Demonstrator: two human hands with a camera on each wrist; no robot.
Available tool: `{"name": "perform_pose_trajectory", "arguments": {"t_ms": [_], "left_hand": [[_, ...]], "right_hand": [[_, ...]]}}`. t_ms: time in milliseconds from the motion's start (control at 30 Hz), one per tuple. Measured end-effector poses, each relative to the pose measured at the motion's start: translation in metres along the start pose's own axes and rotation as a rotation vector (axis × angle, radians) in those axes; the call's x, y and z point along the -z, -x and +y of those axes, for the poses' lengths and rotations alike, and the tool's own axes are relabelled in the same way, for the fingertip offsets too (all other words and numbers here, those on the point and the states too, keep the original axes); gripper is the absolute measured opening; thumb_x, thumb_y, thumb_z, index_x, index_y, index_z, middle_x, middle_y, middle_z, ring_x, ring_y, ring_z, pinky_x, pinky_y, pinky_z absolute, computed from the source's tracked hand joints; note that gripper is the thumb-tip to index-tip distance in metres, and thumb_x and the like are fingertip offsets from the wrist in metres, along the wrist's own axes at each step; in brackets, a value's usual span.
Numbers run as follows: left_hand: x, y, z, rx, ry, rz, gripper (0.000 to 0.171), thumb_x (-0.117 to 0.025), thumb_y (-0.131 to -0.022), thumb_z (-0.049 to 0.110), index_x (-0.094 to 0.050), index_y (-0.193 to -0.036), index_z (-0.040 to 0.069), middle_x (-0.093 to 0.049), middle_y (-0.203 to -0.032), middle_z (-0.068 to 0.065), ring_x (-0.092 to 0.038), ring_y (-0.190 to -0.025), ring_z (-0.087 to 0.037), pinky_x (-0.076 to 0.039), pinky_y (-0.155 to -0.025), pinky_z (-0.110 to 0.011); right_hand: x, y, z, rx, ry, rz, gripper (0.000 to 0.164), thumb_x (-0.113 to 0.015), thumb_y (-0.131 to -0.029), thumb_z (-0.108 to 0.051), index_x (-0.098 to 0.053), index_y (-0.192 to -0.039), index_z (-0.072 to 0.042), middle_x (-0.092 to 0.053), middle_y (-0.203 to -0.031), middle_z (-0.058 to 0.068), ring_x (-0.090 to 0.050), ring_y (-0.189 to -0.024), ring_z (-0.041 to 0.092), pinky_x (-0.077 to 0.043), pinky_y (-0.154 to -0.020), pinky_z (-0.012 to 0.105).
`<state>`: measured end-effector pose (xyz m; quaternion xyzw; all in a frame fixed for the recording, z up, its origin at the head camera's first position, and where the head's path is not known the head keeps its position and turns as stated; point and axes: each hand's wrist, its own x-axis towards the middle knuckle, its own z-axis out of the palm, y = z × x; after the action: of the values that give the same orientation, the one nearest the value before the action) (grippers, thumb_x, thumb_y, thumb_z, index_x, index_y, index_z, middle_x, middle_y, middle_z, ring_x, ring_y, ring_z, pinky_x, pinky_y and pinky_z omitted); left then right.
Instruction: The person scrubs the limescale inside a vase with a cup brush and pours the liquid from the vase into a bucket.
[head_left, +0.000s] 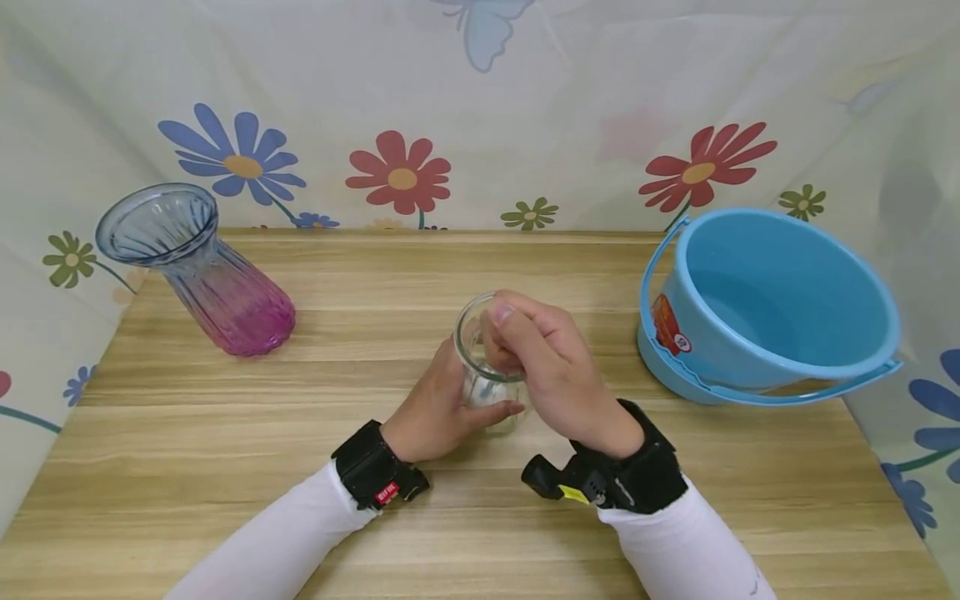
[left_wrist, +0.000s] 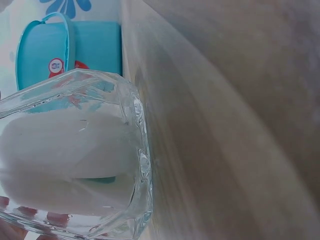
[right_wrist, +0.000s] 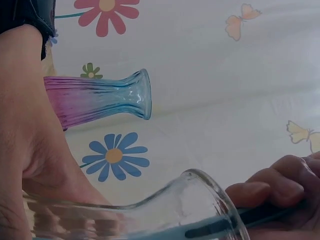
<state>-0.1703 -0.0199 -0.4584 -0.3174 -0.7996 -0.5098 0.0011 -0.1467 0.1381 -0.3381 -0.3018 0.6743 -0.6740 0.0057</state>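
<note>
My left hand (head_left: 435,408) grips a clear glass vase (left_wrist: 142,165) with a flared mouth, its thumb lying across the near side. Above it, the curled right hand (head_left: 558,367) is at the rim (head_left: 465,346), holding the dark teal handle of a sponge brush (right_wrist: 215,227) that reaches in through the mouth. Through the glass in the left wrist view, a white, rounded sponge head (left_wrist: 65,150) with a bit of teal fills much of the vase. In the head view, the right fist hides most of the brush.
A ribbed glass vase (head_left: 232,300), blue above and pink below, stands at the left on the wooden table (head_left: 360,533). At the right stands a light blue bucket (head_left: 727,350) with its handle lowered in front. A flowered cloth (head_left: 570,108) hangs behind the table.
</note>
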Motion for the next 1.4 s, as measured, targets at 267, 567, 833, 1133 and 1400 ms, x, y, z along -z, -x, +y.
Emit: {"name": "perform_pose_trajectory", "arguments": {"t_ms": [267, 567, 833, 1133, 1400], "left_hand": [[-0.0004, 0.0008, -0.0010, 0.008, -0.005, 0.005, 0.100, -0.089, -0.082, 0.032, -0.022, -0.156, 0.027, -0.045, -0.145, 0.003, -0.050, -0.128, -0.012, -0.046, -0.112, -0.033], [-0.0006, 0.0027, -0.0013, 0.017, -0.048, 0.009, 0.103, -0.088, -0.083, 0.034, -0.020, -0.158, 0.022, -0.041, -0.151, -0.001, -0.047, -0.135, -0.020, -0.044, -0.117, -0.042], [0.0001, 0.0041, 0.0000, 0.053, -0.066, 0.000, 0.105, -0.087, -0.084, 0.037, -0.016, -0.161, 0.026, -0.039, -0.155, -0.002, -0.042, -0.141, -0.016, -0.039, -0.122, -0.041], [0.0006, 0.0039, 0.0009, 0.049, -0.026, 0.002, 0.104, -0.087, -0.084, 0.037, -0.018, -0.161, 0.021, -0.040, -0.153, -0.001, -0.044, -0.140, -0.018, -0.039, -0.121, -0.047], [0.0007, 0.0035, -0.0004, 0.028, -0.032, 0.002, 0.102, -0.086, -0.085, 0.038, -0.018, -0.159, 0.028, -0.041, -0.151, 0.001, -0.046, -0.139, -0.020, -0.040, -0.120, -0.042]], "right_hand": [[0.0040, 0.0020, -0.0049, -0.060, -0.117, -0.026, 0.024, -0.028, -0.101, -0.007, -0.035, -0.078, -0.002, -0.035, -0.073, 0.004, -0.034, -0.066, 0.022, -0.029, -0.062, 0.031], [0.0061, 0.0006, -0.0017, 0.064, -0.176, 0.050, 0.025, -0.030, -0.110, -0.011, -0.040, -0.088, -0.008, -0.034, -0.073, 0.003, -0.031, -0.065, 0.021, -0.026, -0.061, 0.031], [0.0065, -0.0013, -0.0028, 0.183, -0.078, 0.129, 0.047, -0.038, -0.111, -0.038, -0.038, -0.087, 0.003, -0.033, -0.072, 0.003, -0.031, -0.061, 0.018, -0.025, -0.057, 0.029], [0.0044, -0.0029, 0.0022, 0.159, 0.005, 0.134, 0.051, -0.038, -0.110, -0.040, -0.041, -0.085, 0.003, -0.033, -0.067, 0.003, -0.032, -0.056, 0.019, -0.025, -0.052, 0.030], [0.0041, -0.0033, 0.0040, 0.136, 0.032, 0.098, 0.047, -0.038, -0.111, -0.037, -0.044, -0.087, 0.002, -0.035, -0.067, 0.004, -0.033, -0.057, 0.023, -0.026, -0.054, 0.030]]}}
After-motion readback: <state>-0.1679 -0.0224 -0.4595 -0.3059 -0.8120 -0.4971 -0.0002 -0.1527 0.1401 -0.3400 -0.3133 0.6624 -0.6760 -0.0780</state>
